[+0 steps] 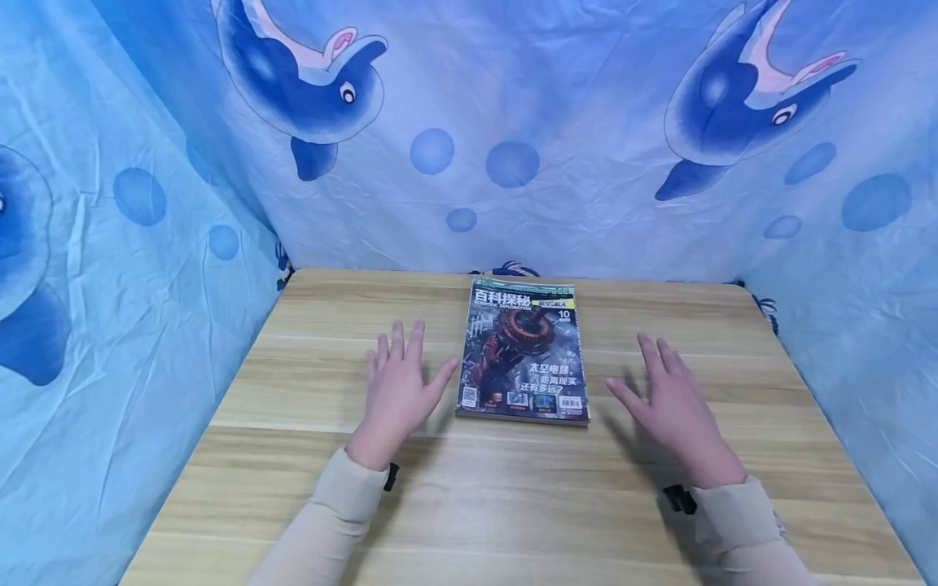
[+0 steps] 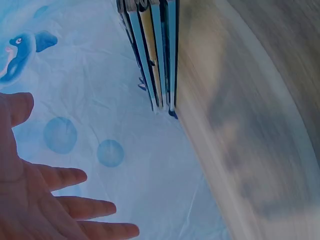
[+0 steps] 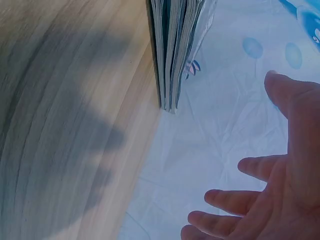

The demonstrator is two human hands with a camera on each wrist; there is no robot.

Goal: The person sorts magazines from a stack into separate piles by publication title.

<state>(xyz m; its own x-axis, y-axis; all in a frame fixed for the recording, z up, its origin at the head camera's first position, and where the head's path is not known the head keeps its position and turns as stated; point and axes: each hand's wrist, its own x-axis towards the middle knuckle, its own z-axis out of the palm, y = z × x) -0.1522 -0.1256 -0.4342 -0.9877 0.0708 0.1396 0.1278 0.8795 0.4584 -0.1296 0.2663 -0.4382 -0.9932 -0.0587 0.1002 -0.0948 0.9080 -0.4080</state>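
A stack of magazines [image 1: 522, 350] lies on the wooden table, its top cover dark with a red machine and white Chinese lettering. To its left my left hand [image 1: 399, 395] hovers with spread fingers, the thumb pointing at the stack's edge. My right hand [image 1: 674, 411] is held over the table on the other side, fingers spread and apart from the stack. From the left wrist, several spines of the magazines [image 2: 155, 55] show beside the left hand [image 2: 50, 200]. Page edges of the magazines [image 3: 172, 55] appear in the right wrist view, with the right hand [image 3: 280, 175] holding nothing.
The wooden table [image 1: 513, 505] reaches back to a blue curtain [image 1: 572, 220] printed with dolphins and bubbles. More curtain [image 1: 95, 268] hangs along the left side and the right side. Both hands cast shadows on the tabletop.
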